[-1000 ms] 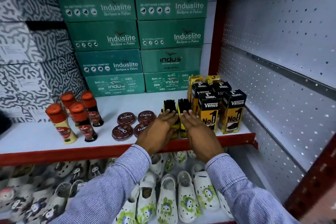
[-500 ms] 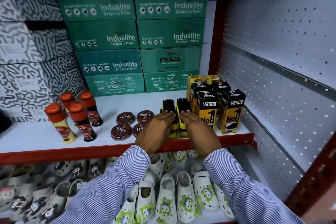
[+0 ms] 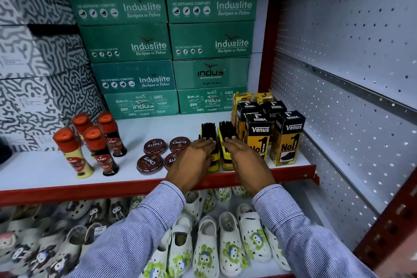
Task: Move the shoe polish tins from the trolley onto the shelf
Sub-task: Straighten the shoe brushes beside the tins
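Both hands, left [image 3: 191, 160] and right [image 3: 248, 160], have barely moved, flat and open-fingered on the yellow black-bristled brushes [image 3: 222, 144]; four round maroon tins [image 3: 155, 153] sit left of them on the white shelf [image 3: 45, 169].

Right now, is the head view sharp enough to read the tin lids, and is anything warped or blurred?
Head view: Cherry tins read clearly in even light; left hand and right hand are slightly soft; shelf edge bows with wide-angle distortion; bottom-left clogs smear.
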The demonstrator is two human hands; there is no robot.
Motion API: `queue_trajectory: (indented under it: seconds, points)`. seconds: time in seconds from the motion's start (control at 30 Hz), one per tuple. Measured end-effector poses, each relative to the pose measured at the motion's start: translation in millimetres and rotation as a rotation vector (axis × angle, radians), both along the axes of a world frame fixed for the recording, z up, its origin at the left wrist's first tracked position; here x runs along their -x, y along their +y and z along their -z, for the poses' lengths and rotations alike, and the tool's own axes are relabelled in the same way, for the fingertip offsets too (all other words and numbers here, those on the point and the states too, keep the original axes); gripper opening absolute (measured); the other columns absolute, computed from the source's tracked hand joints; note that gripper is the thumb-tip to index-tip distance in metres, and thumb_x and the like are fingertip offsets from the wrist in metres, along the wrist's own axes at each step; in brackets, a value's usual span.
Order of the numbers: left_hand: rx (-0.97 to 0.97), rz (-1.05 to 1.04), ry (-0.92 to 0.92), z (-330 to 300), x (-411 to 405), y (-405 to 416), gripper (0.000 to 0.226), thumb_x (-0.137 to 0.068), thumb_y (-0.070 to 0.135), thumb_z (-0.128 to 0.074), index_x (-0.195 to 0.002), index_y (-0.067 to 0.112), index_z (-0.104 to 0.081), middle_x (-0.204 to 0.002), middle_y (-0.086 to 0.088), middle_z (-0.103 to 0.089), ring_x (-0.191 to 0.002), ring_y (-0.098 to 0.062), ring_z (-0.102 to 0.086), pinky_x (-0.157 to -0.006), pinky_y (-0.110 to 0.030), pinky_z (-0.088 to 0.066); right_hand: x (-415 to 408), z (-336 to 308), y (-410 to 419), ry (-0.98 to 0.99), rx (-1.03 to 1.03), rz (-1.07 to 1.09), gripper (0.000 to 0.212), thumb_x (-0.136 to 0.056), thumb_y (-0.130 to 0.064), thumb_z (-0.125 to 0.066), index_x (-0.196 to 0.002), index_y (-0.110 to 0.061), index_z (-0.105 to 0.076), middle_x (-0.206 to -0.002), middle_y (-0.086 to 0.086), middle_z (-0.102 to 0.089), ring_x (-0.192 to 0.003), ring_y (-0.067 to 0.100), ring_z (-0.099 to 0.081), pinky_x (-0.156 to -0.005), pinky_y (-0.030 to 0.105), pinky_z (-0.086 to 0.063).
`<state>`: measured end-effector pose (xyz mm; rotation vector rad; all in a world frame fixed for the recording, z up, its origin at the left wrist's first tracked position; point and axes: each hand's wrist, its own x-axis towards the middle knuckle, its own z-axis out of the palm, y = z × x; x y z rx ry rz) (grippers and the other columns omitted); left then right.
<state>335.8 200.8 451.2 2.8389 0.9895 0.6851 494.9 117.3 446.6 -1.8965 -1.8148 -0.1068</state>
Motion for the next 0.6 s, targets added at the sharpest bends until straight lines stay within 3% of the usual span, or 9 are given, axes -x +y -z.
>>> queue_trajectory:
  seconds: [0.3,0.43,0.6]
  points:
    - [-0.02,0.005,0.016,-1.1,-1.7,-2.5,0.051,-0.094,0.02,-0.058,-0.144,0.014,-0.047,-0.153,-0.005,-0.047,-0.143,-0.023,-0.04,-0.121,-0.034,-0.03,4.1,-4.8,-2.0,-0.015,0.021,0.005,0.074,-0.09,0.017,-0.043,-0.154,-0.019,-0.031,-0.163,0.001,-0.029,-0.153,0.016,-0.021,-0.122,0.034,-0.026]
    - [-0.016,0.0,0.036,-2.0,-1.2,-4.6,0.051,-0.095,0.025,-0.057,-0.144,0.014,-0.047,-0.153,-0.005,-0.047,-0.144,-0.023,-0.04,-0.118,-0.043,-0.035,4.3,-5.3,-3.2,-0.018,0.013,-0.004,0.074,-0.091,0.015,-0.043,-0.154,-0.02,-0.029,-0.164,0.0,-0.027,-0.153,0.015,-0.019,-0.122,0.035,-0.027]
    - [-0.03,-0.04,0.097,-8.6,4.4,-15.1,0.058,-0.095,0.032,-0.051,-0.149,0.018,-0.035,-0.161,-0.001,-0.034,-0.15,-0.022,-0.026,-0.119,-0.051,-0.03,7.4,-12.3,-9.9,-0.036,-0.017,-0.012,0.072,-0.091,0.013,-0.046,-0.153,-0.021,-0.032,-0.163,0.0,-0.03,-0.153,0.016,-0.022,-0.121,0.038,-0.031]
